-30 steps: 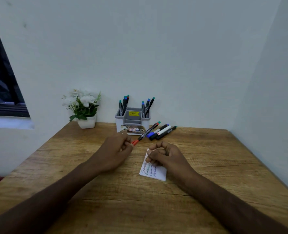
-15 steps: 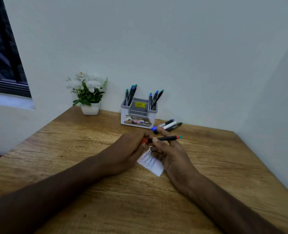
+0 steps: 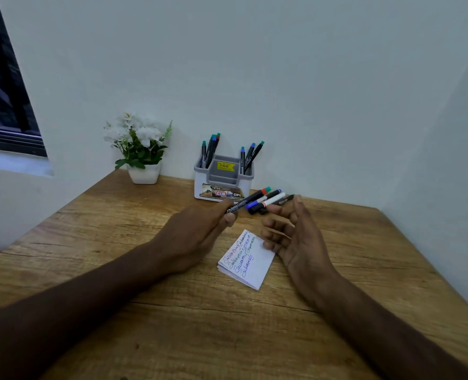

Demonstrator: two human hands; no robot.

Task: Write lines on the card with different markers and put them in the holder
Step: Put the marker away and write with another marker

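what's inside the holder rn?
The holder has markers standing in both side slots: about four on the left, three on the right. The middle compartment shows only a yellow price sticker. Slot bottoms are hidden by the walls.

White-flowered plant in a white pot (image 3: 144, 173) is standing on the wooden counter (image 3: 172, 325), beside a dark window (image 3: 5, 105).
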